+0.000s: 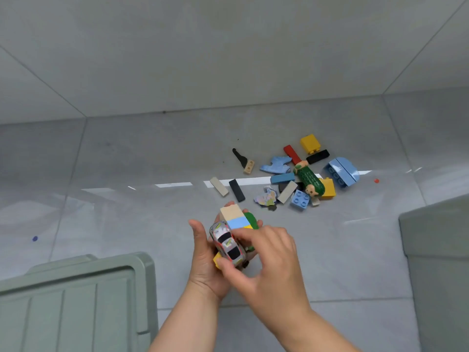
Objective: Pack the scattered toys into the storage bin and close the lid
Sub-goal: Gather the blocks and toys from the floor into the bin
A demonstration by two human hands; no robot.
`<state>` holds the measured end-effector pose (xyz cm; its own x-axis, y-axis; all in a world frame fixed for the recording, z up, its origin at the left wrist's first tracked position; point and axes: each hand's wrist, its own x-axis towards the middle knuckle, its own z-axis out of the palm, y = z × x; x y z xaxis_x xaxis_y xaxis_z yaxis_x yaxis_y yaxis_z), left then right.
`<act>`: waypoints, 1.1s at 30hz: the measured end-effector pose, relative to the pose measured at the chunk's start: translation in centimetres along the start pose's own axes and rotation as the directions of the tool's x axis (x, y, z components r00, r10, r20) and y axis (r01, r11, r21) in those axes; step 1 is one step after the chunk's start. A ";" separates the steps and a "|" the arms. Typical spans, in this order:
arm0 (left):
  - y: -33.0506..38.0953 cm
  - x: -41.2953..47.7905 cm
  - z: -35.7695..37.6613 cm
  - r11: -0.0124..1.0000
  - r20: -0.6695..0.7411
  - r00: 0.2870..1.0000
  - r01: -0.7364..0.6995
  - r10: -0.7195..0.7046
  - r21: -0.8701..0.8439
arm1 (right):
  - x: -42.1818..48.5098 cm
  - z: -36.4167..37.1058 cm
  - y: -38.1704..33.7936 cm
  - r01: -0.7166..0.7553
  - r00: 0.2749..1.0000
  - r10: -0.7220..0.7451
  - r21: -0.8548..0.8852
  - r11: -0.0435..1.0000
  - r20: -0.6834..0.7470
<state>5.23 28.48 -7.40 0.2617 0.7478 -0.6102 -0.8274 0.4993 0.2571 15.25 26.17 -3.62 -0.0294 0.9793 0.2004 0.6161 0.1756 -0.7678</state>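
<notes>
- Silver-grey toy car (pixel 228 243) with red edges, black windows and small green marks lies on top of a handful of blocks (pixel 231 212): beige, light blue and yellow, with a green piece beside them.
- The left hand (pixel 203 257) is turned palm up with its thumb raised. It cups the blocks and the car from below, fingers curled round them.
- The right hand (pixel 274 257) reaches over, palm down, and pinches the car between thumb and forefinger.
- The car's long axis runs diagonally, from far-left to near-right; which end is the front I cannot tell.
- Car and blocks are held above the grey tiled floor (pixel 127 174), between the grey-green lid (pixel 76 295) at the near left and the storage bin (pixel 439 250) at the right.
- Other scattered toys (pixel 309 179) lie on the floor farther away.
</notes>
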 end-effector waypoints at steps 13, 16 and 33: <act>1.1 -0.9 -0.3 0.999 -0.016 1.000 -0.020 0.020 -0.036 | 8.7 1.9 9.2 -0.261 0.873 0.386 -0.382 0.887 0.298; 1.3 -1.3 -0.4 0.999 -0.017 1.000 -0.022 0.022 -0.028 | 8.8 2.8 9.6 -0.153 0.886 0.342 -0.500 0.852 0.313; 0.5 -5.3 -2.3 0.994 -0.189 0.978 -0.079 0.092 0.075 | -0.3 0.2 1.7 -0.667 0.695 0.657 0.603 0.437 0.293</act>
<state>2.28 23.76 -5.79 0.0857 0.6945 -0.7143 -0.8062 0.4696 0.3599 16.12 26.22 -5.08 0.1534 0.8253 -0.5434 -0.1858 -0.5161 -0.8362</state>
